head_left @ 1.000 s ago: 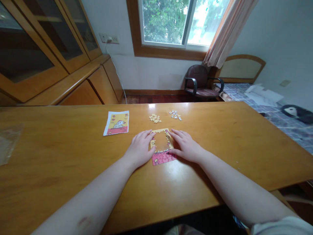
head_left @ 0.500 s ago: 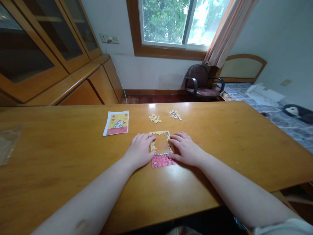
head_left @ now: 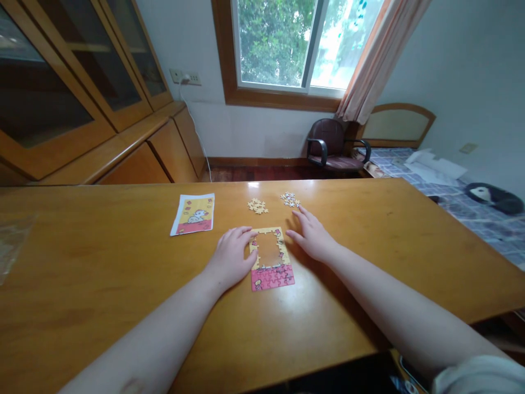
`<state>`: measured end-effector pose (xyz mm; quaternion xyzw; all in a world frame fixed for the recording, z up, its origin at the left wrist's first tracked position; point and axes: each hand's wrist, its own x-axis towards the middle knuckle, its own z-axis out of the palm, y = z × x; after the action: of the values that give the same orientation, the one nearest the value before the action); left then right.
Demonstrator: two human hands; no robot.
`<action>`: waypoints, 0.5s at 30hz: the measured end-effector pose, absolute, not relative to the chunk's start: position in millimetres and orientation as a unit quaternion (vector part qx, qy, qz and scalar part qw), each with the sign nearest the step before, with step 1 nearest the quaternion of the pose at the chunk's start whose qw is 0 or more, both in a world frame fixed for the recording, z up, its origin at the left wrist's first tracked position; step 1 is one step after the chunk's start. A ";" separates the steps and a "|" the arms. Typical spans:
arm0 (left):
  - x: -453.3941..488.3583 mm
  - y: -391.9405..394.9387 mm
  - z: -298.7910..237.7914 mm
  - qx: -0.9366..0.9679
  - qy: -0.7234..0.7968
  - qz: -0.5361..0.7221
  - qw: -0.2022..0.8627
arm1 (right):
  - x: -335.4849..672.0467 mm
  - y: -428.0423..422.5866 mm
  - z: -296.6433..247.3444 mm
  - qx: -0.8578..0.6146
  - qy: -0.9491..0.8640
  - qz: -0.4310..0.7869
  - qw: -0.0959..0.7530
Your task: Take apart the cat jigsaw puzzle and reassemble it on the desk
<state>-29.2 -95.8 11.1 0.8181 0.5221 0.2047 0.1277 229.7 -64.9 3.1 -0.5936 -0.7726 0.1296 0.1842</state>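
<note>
On the table lies a partly joined jigsaw puzzle [head_left: 273, 278], with a yellow frame round a bare opening and a pink band along its near side. My left hand [head_left: 233, 256] rests at its left edge, fingers apart, the tips touching the frame. Off the right edge is my right hand [head_left: 312, 234], fingers spread and holding nothing, its fingertips close to a pile of whitish puzzle pieces [head_left: 290, 200]. To the left of that pile sits a second pile of yellow pieces [head_left: 257, 206]. A printed reference picture [head_left: 194, 214] with a white cartoon animal lies farther left.
A clear plastic bag [head_left: 14, 243] lies at the left of the wooden table [head_left: 123, 246]. Beyond the table are a cabinet [head_left: 135, 148] and an office chair [head_left: 332, 145]. At the right stands a bed [head_left: 459, 202].
My right hand has left the puzzle's right edge and moved forward toward the whitish pieces. My left hand stays at the left edge. The view has tilted up slightly.
</note>
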 end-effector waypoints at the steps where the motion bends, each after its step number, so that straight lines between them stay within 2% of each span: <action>1: -29.2 -95.4 10.8 0.817 0.523 0.207 0.130 | 231.1 -50.8 3.4 -0.599 -0.771 0.126 0.176; 9: -29.8 -92.1 10.1 0.803 0.535 0.216 0.150 | 220.3 49.0 -1.2 -0.564 -0.820 0.093 0.029; 15: -29.2 -92.4 13.0 0.794 0.540 0.218 0.174 | 218.3 34.5 -2.7 -0.515 -0.853 0.087 -0.010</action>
<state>-29.2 -92.4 13.0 0.7939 0.5401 0.2179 0.1744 218.3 34.5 -2.7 -0.5151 -0.8527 0.0866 -0.0104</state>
